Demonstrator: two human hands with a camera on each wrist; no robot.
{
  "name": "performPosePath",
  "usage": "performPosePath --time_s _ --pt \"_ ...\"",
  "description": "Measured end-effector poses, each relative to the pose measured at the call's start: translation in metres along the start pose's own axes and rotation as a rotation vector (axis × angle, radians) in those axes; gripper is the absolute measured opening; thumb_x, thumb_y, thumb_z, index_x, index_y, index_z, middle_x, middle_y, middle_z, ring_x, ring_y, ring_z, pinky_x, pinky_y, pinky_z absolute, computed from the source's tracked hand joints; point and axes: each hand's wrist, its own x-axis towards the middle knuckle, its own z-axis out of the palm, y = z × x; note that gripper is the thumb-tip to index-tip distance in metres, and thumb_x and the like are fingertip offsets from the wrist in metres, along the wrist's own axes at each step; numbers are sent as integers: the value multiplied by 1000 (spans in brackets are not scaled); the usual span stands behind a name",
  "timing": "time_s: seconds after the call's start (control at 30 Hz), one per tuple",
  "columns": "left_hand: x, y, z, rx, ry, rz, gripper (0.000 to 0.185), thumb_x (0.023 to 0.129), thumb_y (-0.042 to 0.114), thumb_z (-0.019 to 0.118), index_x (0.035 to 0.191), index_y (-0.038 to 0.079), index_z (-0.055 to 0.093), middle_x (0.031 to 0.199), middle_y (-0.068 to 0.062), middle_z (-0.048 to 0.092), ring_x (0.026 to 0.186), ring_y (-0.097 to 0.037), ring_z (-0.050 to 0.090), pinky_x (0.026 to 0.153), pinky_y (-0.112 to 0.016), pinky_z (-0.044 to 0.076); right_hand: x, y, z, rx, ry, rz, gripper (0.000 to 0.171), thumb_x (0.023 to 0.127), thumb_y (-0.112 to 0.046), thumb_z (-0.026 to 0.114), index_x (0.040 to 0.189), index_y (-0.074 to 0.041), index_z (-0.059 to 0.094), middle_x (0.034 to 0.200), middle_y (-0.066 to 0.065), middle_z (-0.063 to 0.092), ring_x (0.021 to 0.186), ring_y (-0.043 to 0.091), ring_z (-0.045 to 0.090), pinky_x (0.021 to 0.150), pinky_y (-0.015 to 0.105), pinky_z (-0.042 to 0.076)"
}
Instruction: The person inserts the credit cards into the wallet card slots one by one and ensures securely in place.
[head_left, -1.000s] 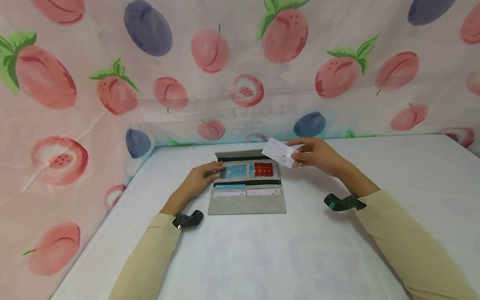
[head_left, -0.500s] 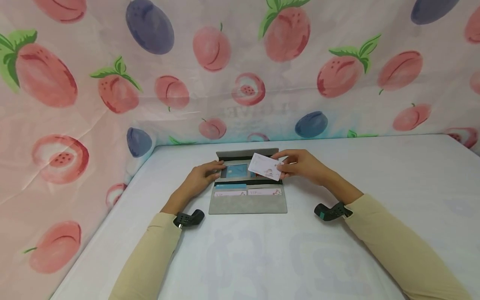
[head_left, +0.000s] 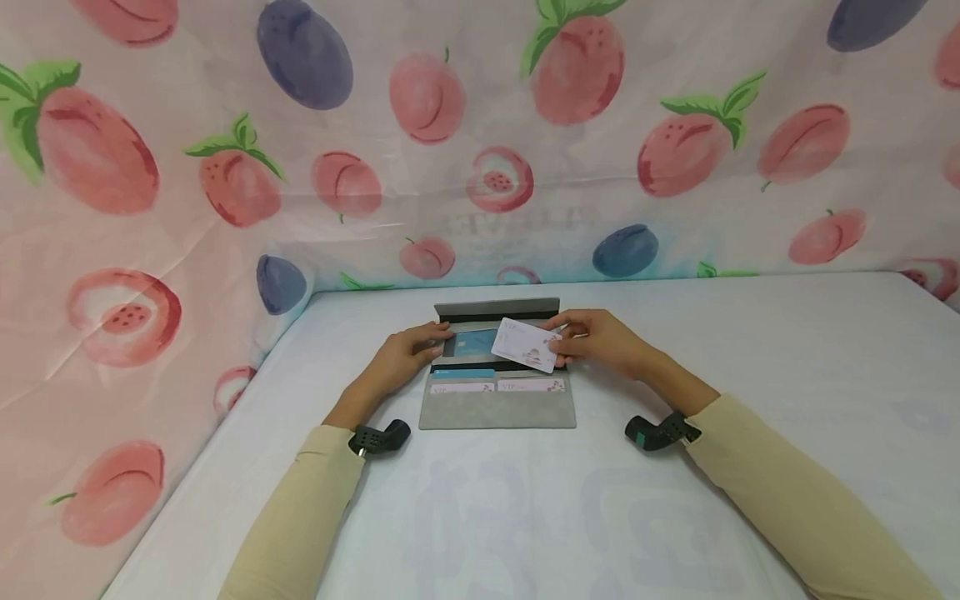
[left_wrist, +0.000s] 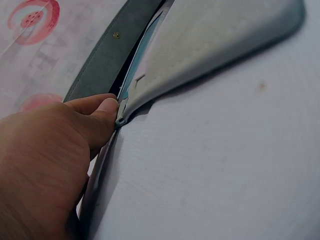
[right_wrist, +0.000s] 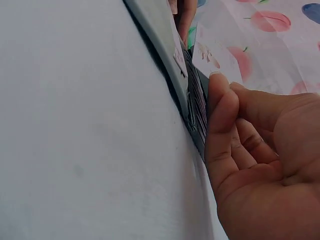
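Two grips busy: right hand (head_left: 600,340) pinching card (head_left: 527,344), left hand (head_left: 405,354) pressing wallet (head_left: 497,400); may miss slot if tilted.

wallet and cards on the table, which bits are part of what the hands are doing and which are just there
In use:
- right hand pinching white card
- left hand holding grey wallet open

Just there:
- blue card in a slot
- fruit-print cloth
- table

A grey wallet (head_left: 497,407) holds blue and white cards, a white card (head_left: 527,344) hovers above, and the backdrop (head_left: 480,142) shows pink peaches and purple plums.
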Motion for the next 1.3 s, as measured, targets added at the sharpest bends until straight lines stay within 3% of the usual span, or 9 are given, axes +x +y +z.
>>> performPosePath --time_s 0.2,0.77,1.07,1.3 --pt "6 4 4 9 -8 43 35 95 11 60 129 7 61 141 -7 50 136 -26 37 111 -46 26 -6 3 -3 -29 9 10 37 90 -12 68 125 -4 59 90 15 65 78 25 66 72 28 54" --pt "3 2 -1 22 -3 15 34 95 13 59 130 10 61 141 -3 50 136 -23 36 111 -45 25 -3 -1 1 -19 -20 -4 34 90 -10 68 123 -3 61 89 15 66 77 26 66 70 28 55" --pt "0 -2 -2 10 9 29 34 95 11 60 129 8 61 141 -6 50 136 -25 37 111 -46 26 -3 -1 -2 -88 -43 6 30 89 -12 69 117 -5 65 90 12 65 76 23 64 68 27 53" --pt "0 -4 0 1 3 0 34 95 13 59 129 10 62 141 -2 49 136 -22 36 112 -44 25 -4 0 -4 -112 -88 5 30 89 -15 69 117 -4 65 82 11 63 73 23 62 68 30 54"
